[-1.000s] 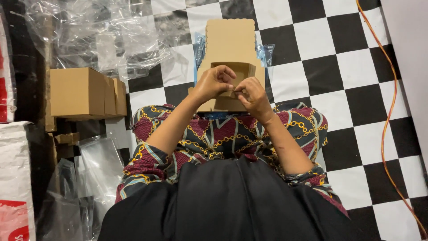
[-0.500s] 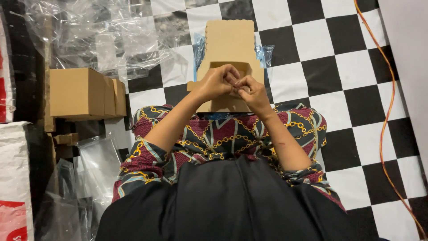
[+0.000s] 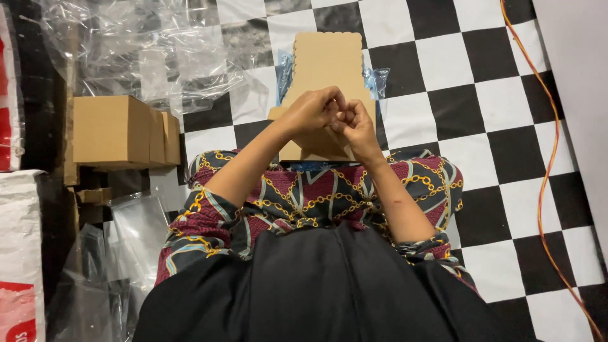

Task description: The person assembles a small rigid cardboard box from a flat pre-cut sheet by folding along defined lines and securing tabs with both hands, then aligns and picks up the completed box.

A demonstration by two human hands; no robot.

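with the left hand (image 3: 311,109) and right hand (image 3: 356,123) pinched together on the flat cardboard piece (image 3: 326,63), i'd fold slowly along the crease.

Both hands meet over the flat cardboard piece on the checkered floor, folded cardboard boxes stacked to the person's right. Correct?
Not quite. The head view shows the folded cardboard boxes on the person's left, not right. The rest holds: left hand and right hand meet over the flat cardboard piece on the checkered floor.
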